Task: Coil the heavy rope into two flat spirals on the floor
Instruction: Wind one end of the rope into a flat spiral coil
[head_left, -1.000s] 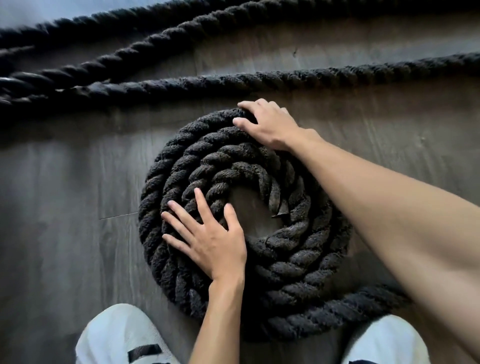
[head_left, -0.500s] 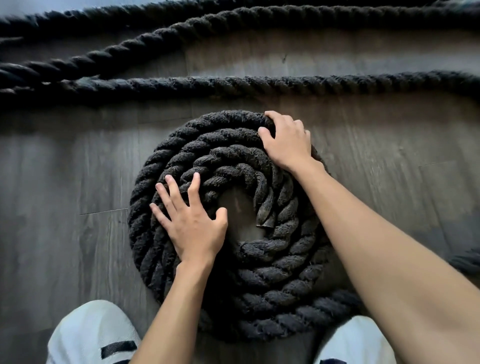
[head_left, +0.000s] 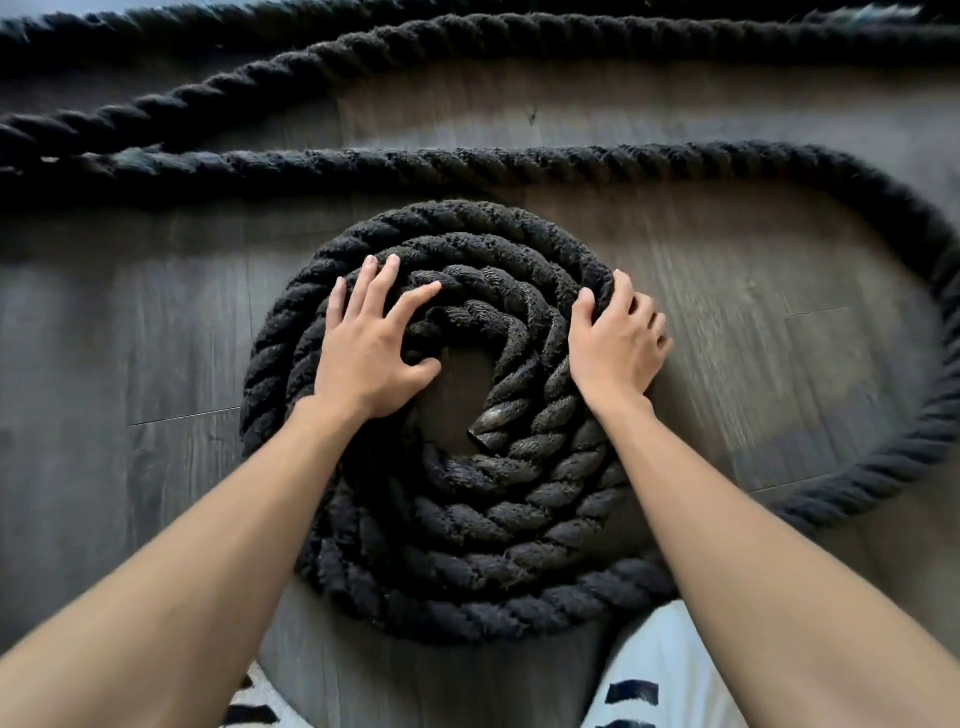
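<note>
Pressing with your left hand (head_left: 371, 358), fingers spread flat on the inner turns, keep the centre pinned while your right hand (head_left: 618, 348), curled over the outer turn, rotates the spiral (head_left: 467, 525) on the floor (head_left: 130, 338); feed the loose rope (head_left: 519, 165) snugly alongside.

No readable lettering anywhere (black marks (head_left: 632, 693) on the white clothing (head_left: 675, 649) illegible)

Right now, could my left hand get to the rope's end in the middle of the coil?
Probably yes. The left hand rests on the coil, thumb at its open centre; the rope's end lies uncovered just across that bare floor. The right hand grips the coil's right edge, clear of it.
</note>
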